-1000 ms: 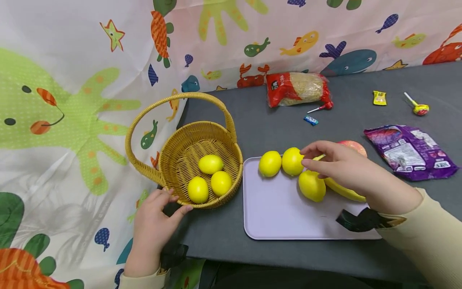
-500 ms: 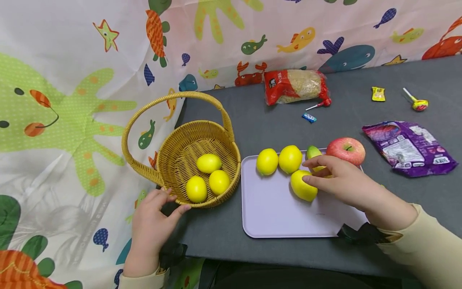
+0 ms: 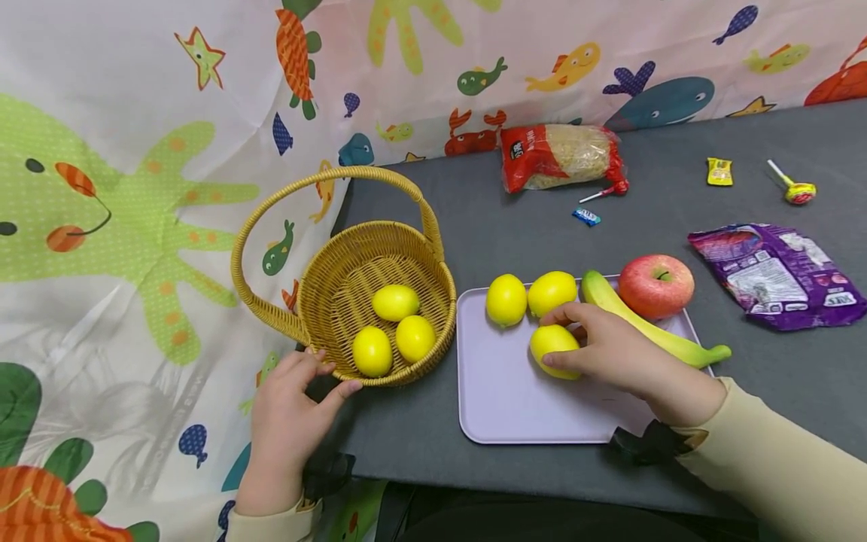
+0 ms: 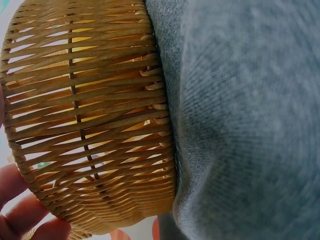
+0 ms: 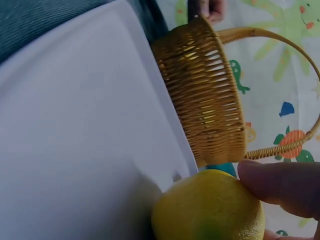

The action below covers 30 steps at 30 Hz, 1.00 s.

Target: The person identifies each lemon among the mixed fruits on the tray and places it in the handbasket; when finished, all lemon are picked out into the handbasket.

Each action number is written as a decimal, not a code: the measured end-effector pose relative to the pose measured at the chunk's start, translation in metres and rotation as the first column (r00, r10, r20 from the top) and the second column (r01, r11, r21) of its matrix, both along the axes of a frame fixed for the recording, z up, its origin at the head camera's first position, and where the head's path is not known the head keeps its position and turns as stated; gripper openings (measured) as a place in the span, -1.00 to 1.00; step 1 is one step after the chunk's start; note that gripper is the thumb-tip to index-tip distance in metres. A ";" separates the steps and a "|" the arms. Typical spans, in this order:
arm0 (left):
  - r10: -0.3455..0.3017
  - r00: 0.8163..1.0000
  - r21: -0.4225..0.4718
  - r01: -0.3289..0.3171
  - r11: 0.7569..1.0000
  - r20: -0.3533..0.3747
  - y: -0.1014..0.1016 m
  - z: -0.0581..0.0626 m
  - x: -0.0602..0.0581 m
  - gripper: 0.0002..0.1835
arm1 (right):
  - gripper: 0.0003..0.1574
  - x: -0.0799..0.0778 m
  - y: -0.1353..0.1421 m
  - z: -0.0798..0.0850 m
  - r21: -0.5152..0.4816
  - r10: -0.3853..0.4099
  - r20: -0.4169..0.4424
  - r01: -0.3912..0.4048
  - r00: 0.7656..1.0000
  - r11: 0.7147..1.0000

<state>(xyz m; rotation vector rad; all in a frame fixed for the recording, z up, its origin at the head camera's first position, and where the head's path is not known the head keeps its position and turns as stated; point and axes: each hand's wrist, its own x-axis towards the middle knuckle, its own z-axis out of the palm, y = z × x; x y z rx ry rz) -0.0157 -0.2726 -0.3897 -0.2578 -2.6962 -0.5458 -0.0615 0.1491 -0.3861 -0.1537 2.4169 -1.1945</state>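
Right hand [image 3: 606, 348]: a narrow pinch here, thumb on the near side and fingers on the far side of a plump, bright yellow oval lemon [image 3: 546, 345]!
Pinched lemon: it's at the middle of a smooth lilac rectangular tray [image 3: 501, 403], well in from the near edge; whether it touches the surface, nobody can tell.
Left hand [image 3: 287, 418]: over it goes to the other grip, and the thumb and fingers hold the near-left rim of a round golden wicker basket [image 3: 366, 241] with a tall hooped handle.
Basket: upright by the left edge of the dark grey cloth-covered table [image 3: 416, 452], three yellow lemons [image 3: 372, 351] inside towards its near-right wall.
Tray's far edge: two more yellow lemons [image 3: 506, 299] sit side by side near the left corner, a rosy red apple [image 3: 655, 286] takes the right corner!
Tray's right edge: a curved yellow-green banana [image 3: 650, 330] slants just beside the apple, its tip poking out past the rim.
Table's far edge: a red-and-clear plastic packet [image 3: 562, 158] lies there.
Table's right side: a crumpled purple foil bag [image 3: 772, 278], just beyond the tray's corner.
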 end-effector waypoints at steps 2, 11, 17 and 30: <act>0.002 1.000 0.004 -0.002 1.000 -0.002 0.000 0.000 0.001 -0.46 | -0.32 -0.002 0.002 0.001 -0.043 -0.001 0.040 0.003 0.999 0.999; 0.016 1.000 0.001 -0.016 1.000 0.007 -0.001 0.000 0.001 -0.46 | -0.36 -0.018 -0.012 0.028 -0.361 0.110 0.117 -0.061 0.987 0.931; 0.013 1.000 0.000 -0.013 1.000 0.011 0.000 0.000 0.000 -0.46 | -0.42 -0.039 -0.057 0.049 -0.502 0.200 0.151 -0.099 0.968 0.859; 0.001 1.000 0.007 -0.001 1.000 -0.002 -0.001 0.001 0.000 -0.47 | -0.50 -0.081 -0.159 0.052 -0.578 0.222 0.239 -0.045 0.945 0.815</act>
